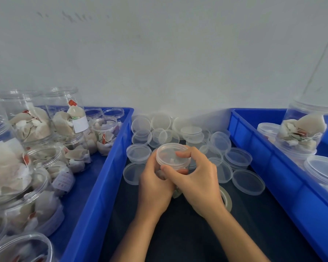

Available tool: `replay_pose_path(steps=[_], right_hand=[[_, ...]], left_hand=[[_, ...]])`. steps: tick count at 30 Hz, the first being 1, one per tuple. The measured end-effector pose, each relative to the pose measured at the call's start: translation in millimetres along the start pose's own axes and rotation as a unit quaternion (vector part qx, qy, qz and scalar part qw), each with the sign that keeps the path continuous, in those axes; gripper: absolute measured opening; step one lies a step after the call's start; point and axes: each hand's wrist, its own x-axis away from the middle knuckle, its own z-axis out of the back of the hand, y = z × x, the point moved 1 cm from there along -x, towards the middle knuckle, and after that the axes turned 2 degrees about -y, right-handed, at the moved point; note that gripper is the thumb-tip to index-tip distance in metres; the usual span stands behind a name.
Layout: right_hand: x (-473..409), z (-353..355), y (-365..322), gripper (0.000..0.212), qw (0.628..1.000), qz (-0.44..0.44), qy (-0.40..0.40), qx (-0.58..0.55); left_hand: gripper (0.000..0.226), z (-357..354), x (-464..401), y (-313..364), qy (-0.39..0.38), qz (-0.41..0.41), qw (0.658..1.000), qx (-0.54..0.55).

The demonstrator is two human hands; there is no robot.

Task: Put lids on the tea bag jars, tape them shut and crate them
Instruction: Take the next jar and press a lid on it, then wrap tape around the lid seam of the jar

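Jar (pixel 175 168) of tea bags is held upright at the middle of the dark desk (pixel 254 224), with a clear lid (pixel 171 154) already seated on its mouth. It is gripped from the left by the left hand (pixel 153 188), whose fingers are wrapped round the body below the lid. The right hand (pixel 199 176) is clamped on it from the right: the thumb is laid across the near side just under the lid, and the fingers are curled over the lid's far rim. Both forearms are brought in from the lower edge, converging at the jar.

Open desk surface is seen only in front of the hands, between the forearms and the two crates. A roll of clear tape (pixel 225 198) lies just beside the right wrist, partly hidden by it. Loose lids (pixel 248 181) are scattered close round the jar on its left, far and right sides, back to the pale wall (pixel 159 53).

The desk strip is bounded on the left by a blue crate (pixel 106 178) crowded with open jars (pixel 44 163) of tea bags, and on the right by a second blue crate (pixel 273 167) in which capped jars (pixel 301 135) are stood. Both crate walls stand near the hands.
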Motion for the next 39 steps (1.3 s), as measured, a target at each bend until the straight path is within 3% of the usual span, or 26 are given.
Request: replay_pose_path(steps=[9, 11, 15, 18, 21, 23, 25, 28, 31, 33, 35, 39], right_hand=[[10, -11, -9, 0.038, 0.994, 0.015, 0.089, 0.059], [10, -12, -10, 0.041, 0.996, 0.002, 0.062, 0.07], [-5, 11, -14, 0.039, 0.997, -0.012, -0.065, 0.027], [-14, 46, -10, 0.024, 0.993, -0.05, -0.059, 0.091], [-5, 64, -4, 0.025, 0.946, -0.077, -0.154, 0.277], [9, 65, 1, 0.043, 0.883, -0.057, -0.246, 0.396], [21, 65, 8, 0.059, 0.855, -0.044, -0.29, 0.427], [30, 66, 17, 0.063, 0.878, -0.062, -0.312, 0.357], [29, 71, 20, 0.05, 0.918, -0.061, -0.268, 0.285], [28, 74, 20, 0.045, 0.948, -0.041, -0.212, 0.234], [27, 77, 18, 0.044, 0.971, -0.03, -0.167, 0.17], [28, 77, 11, 0.039, 0.989, -0.026, -0.134, 0.055]], left_hand=[[0.061, -6, 12, 20, 0.037, -0.046, 0.997, -0.053], [0.062, -4, 13, 20, 0.058, -0.05, 0.994, -0.076], [0.07, -1, 12, 13, 0.082, -0.019, 0.995, -0.061], [0.076, -1, 9, 9, 0.078, -0.014, 0.994, -0.076], [0.081, -3, 8, 9, 0.072, -0.011, 0.993, -0.089], [0.088, -2, 8, 9, 0.069, -0.017, 0.991, -0.11], [0.096, -2, 9, 12, 0.076, -0.017, 0.987, -0.14], [0.088, 1, 14, 19, 0.141, -0.058, 0.967, -0.206], [0.041, 4, 23, 28, 0.212, -0.187, 0.93, -0.233], [0.017, 2, 29, 31, 0.158, -0.225, 0.937, -0.215], [0.009, -4, 35, 31, 0.049, -0.197, 0.95, -0.237], [0.036, -19, 41, 27, -0.061, -0.112, 0.953, -0.274]])
